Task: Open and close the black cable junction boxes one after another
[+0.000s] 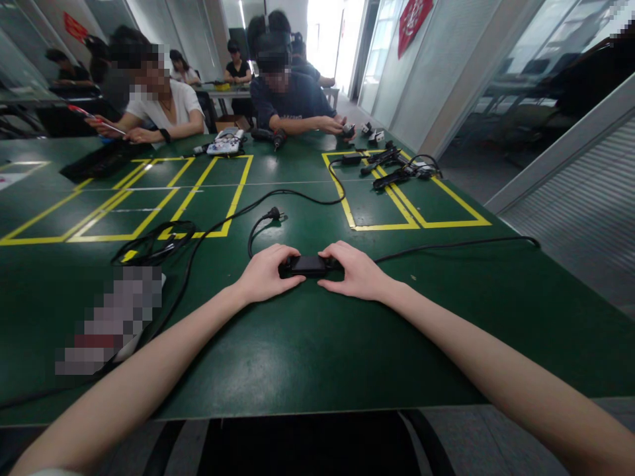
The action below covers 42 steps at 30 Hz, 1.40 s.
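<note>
- A black chair [307, 444] stands against the near edge of the table [317, 370], around the middle of that edge.
- At the left of the table, toward the near edge, a flat object [122, 317] lies slantwise, its surface blurred out; a long black cable [184, 281] runs beside it.
- The left hand [270, 272] and the right hand [354, 270] are both clamped on a black power adapter [308, 266], thumb and fingers around opposite ends; whether it touches the table cannot be told. It is well in from the near edge, about midway between the table's sides.
- From behind the left hand a short cord curves up to a black plug [274, 213], lying just beyond the hands.
- Another black cord [461, 244] stretches from the right hand toward the right edge.
- A coiled cable [171, 239] with a yellow tag [129, 256] lies to the left, just beyond the blurred object.
- Farther back, yellow tape [387, 228] marks boxes on the table.
- Toward the far right corner lie a second adapter [352, 159] and some black stands [391, 177].
- Near the far edge are a black tray [99, 160] at the left, then a white device [227, 143] and a drill [278, 137].
- Two co-workers sit along the far edge; one holds a small metal part [348, 131].
</note>
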Each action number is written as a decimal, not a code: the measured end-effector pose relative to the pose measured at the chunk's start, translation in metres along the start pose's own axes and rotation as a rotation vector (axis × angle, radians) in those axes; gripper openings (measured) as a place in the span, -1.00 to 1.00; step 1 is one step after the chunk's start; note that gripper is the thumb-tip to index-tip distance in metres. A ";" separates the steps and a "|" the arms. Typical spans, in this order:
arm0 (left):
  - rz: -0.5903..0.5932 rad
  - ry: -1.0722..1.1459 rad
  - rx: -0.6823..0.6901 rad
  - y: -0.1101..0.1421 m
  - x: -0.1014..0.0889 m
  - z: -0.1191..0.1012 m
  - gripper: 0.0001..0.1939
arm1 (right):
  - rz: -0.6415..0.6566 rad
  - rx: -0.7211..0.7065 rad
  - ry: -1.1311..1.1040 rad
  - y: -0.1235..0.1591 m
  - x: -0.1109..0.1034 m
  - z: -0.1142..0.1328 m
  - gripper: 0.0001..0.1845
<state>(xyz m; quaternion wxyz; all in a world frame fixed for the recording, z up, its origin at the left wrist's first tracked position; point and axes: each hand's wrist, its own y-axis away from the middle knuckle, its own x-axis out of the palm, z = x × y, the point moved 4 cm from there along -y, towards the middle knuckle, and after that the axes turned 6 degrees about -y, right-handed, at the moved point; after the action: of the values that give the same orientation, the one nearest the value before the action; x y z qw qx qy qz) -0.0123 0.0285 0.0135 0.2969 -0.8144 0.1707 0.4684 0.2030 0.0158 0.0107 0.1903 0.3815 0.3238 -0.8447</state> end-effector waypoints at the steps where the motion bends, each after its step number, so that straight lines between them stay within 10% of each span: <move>1: 0.006 -0.008 0.009 0.000 0.000 -0.001 -0.63 | 0.006 0.004 0.014 -0.001 0.001 0.001 -0.63; 42: 0.162 -0.355 0.168 0.003 0.009 -0.031 -0.73 | 0.231 -0.073 0.320 -0.005 0.018 0.024 -0.60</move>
<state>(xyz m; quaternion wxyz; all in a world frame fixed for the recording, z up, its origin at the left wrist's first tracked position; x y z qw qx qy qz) 0.0115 0.0060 0.0166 0.3504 -0.6754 0.2190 0.6109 0.1759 0.0012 0.0108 0.2455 0.5384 0.3346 -0.7334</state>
